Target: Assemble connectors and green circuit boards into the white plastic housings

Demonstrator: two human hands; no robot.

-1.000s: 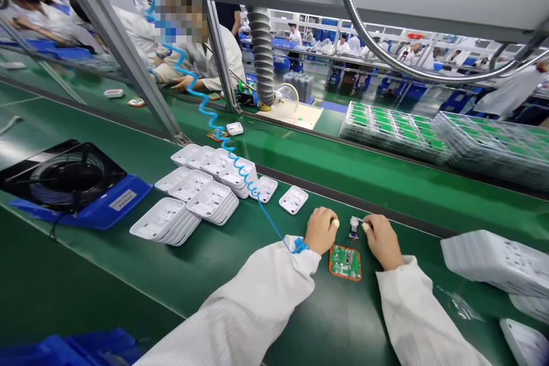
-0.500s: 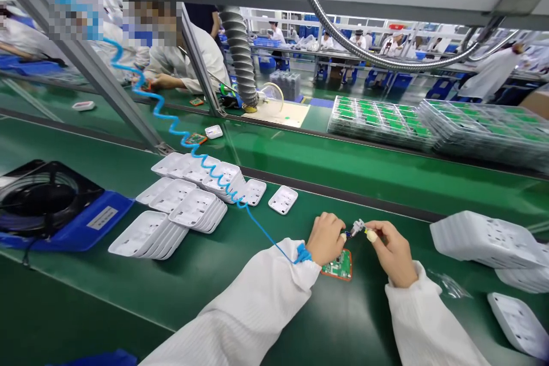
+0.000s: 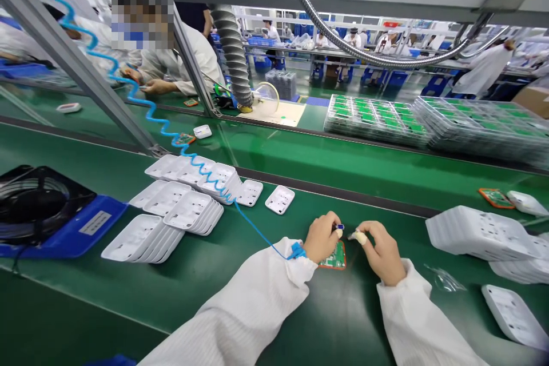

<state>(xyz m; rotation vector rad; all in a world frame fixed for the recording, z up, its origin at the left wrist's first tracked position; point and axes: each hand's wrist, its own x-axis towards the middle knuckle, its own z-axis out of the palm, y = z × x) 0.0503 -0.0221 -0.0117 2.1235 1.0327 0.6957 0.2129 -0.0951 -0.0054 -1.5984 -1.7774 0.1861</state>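
Observation:
My left hand [image 3: 321,238] is closed in a pinch on a small dark-blue rectangular part [image 3: 339,227], which sticks out past the fingertips. A blue strap circles that wrist. Partly covered by the hand, a green circuit board [image 3: 338,256] with an orange edge lies on the green worktop [image 3: 343,309]. Just to the right, my right hand [image 3: 380,249] pinches a small greyish piece [image 3: 352,236], mostly hidden by the fingers. Pale covers wrap the tips of some fingers. A narrow gap separates the two hands.
White plastic shells [image 3: 189,209] stand in stacks at left, more shells [image 3: 476,234] at right. A coiled blue cord [image 3: 150,111] runs to my left wrist. A fan [image 3: 43,200] sits far left. Beyond the belt [image 3: 300,151] are trays of green boards [image 3: 373,117] and a co-worker [image 3: 193,57].
The greyish piece, previously bridging my hands, is now apart from the left hand and mostly inside my right fingers. The dark-blue part shows more clearly. A board and shell appear on the belt at right.

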